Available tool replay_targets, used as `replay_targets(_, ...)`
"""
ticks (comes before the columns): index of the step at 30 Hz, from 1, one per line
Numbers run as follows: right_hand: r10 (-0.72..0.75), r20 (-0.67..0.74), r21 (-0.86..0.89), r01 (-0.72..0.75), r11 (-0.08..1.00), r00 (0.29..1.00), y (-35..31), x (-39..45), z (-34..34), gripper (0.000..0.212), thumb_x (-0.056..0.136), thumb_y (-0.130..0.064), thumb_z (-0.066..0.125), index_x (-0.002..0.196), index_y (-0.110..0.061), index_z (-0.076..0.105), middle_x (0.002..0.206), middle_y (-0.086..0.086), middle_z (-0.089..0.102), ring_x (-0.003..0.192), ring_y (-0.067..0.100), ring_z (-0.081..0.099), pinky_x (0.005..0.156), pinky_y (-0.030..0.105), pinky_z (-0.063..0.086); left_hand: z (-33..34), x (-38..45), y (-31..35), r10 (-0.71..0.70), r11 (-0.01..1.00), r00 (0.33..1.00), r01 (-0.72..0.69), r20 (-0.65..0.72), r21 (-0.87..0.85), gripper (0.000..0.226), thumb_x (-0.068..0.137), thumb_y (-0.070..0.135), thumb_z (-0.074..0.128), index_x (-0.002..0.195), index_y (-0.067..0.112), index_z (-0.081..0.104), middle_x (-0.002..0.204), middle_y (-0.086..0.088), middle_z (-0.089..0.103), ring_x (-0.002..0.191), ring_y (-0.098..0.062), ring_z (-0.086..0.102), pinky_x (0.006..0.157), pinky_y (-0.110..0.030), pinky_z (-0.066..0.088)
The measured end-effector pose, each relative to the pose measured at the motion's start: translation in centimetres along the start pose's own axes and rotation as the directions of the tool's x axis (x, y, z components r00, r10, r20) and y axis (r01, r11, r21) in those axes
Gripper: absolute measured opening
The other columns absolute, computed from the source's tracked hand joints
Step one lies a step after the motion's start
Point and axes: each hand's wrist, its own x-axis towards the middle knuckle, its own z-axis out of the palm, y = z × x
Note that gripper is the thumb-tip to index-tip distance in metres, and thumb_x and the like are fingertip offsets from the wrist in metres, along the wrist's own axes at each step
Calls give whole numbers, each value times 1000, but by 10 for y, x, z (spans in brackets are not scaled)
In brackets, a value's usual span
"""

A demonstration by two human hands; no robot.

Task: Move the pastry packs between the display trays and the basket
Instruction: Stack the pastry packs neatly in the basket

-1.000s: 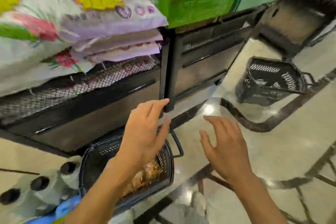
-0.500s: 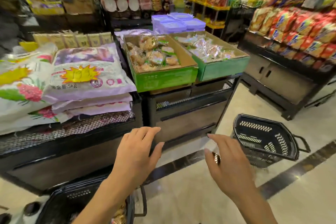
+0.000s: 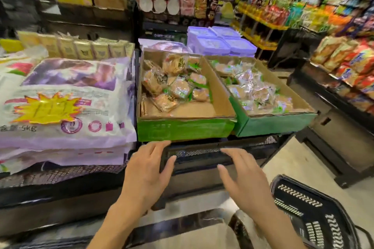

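Observation:
Two green cardboard display trays stand side by side on a black stand. The left tray (image 3: 185,128) holds several clear-wrapped brown pastry packs (image 3: 174,81) piled toward its back, and its front floor is bare. The right tray (image 3: 275,124) is fuller with similar packs (image 3: 253,89). My left hand (image 3: 146,172) and my right hand (image 3: 240,176) hover below the left tray's front edge, fingers straight, holding nothing. A black plastic basket (image 3: 307,208) sits on the floor at the lower right; no packs show inside it.
Stacked 5 kg rice bags (image 3: 66,107) lie left of the trays. Purple lidded boxes (image 3: 220,43) stand behind them. A snack shelf (image 3: 348,64) runs along the right, with a floor aisle between it and the stand.
The view has tilted up from the floor and moved closer to the trays. Both hands have risen toward the left tray's front. The basket with packs at the lower left is out of view.

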Motion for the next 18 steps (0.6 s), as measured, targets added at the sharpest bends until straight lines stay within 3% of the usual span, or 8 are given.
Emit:
replay_targets(4,2,67,23,-3,1000,998,24,81,9,39,97,-32,63,134,-21,59,127,-7,59,120,14,53,91,31,48,30,72,-11,0,1000,1000,0,-9,-10,38,94,33,65,128,16,62,113,-1,66,103,-22,62,83,-38,52)
replay_targets(9,-34,118,68,26,997,992,51,178,29,39,96,-33,62,134,-24,57,127,-9,57,119,15,53,91,37,50,59,143,-28,-26,1000,999,26,-43,7,44,93,44,51,125,15,64,112,-2,66,101,-24,63,87,-37,51)
replay_targets(13,-66,109,89,57,994,992,78,266,50,38,96,-33,63,131,-21,58,125,-3,60,116,20,57,87,41,51,84,201,-36,-83,996,996,83,-18,25,42,96,47,54,130,22,60,119,4,63,108,-17,60,86,-29,44)
replay_targets(18,68,254,81,-91,993,965,106,372,87,41,98,-40,56,129,-12,54,123,11,61,118,32,55,91,41,45,123,279,-44,-221,975,971,223,85,-4,49,97,42,62,139,21,50,132,4,58,119,-13,55,95,-32,46)
